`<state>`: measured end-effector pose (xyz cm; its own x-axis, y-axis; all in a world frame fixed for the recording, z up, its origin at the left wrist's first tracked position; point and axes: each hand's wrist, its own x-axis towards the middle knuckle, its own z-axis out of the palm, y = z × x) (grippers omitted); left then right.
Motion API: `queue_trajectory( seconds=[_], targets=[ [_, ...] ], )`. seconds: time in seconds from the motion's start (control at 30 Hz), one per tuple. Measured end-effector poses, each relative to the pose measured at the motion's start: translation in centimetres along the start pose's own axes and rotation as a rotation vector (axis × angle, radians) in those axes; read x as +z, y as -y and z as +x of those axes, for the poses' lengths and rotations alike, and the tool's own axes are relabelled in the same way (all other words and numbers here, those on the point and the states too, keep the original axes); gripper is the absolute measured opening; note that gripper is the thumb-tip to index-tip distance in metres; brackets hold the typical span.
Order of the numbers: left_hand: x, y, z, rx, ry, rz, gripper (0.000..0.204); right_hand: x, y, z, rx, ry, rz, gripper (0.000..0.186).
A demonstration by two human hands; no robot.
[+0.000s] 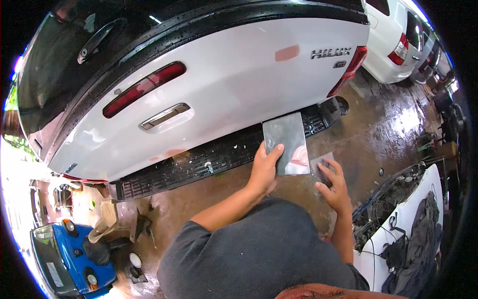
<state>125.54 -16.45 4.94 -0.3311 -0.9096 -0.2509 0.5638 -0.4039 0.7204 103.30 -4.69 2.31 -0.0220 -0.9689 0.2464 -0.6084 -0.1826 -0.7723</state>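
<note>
My left hand (264, 169) grips a flat grey board (283, 133) by its left edge, thumb on top. A smear of pale pink paste (298, 155) sits on the board's lower right. Just right of it, my right hand (331, 187) holds a thin, translucent grey spreader (317, 163) with bent fingers. In front of me is a white pickup tailgate (224, 74) with a pink patch (287, 53) near its upper right and smaller pink patches (173, 151) along its lower edge.
A black step bumper (179, 174) runs below the tailgate on wet concrete (393, 119). A white vehicle (383, 55) is parked at upper right. A blue small vehicle (69, 254) stands lower left; a white body panel (428, 184) with dark cloth (413, 249) lies lower right.
</note>
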Motion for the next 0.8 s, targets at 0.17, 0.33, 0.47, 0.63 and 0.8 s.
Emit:
queue_trajectory(
  seconds=[0.17,0.33,0.47,0.63,0.8],
  targets=[
    [-0.6,-1.7,-2.8,0.212,0.103,0.146,0.036,3.6,-3.4,-10.1,0.311,-0.272,1.114,0.061],
    [-2.5,-0.8,-6.9,0.238,0.068,0.174,0.037,5.1,1.7,-15.6,0.392,-0.589,1.724,0.069],
    [-5.3,-0.6,-9.4,0.165,-0.01,0.179,0.034,6.3,1.4,-20.1,0.398,-0.566,1.515,0.058],
    [-6.5,-2.5,-13.2,0.195,0.023,0.037,0.033,9.1,1.7,-21.8,0.499,-0.777,0.354,0.056],
    [-9.1,-4.6,-16.2,0.383,0.004,0.064,0.033,8.2,4.5,-21.4,0.544,-0.722,0.594,0.066]
  ],
)
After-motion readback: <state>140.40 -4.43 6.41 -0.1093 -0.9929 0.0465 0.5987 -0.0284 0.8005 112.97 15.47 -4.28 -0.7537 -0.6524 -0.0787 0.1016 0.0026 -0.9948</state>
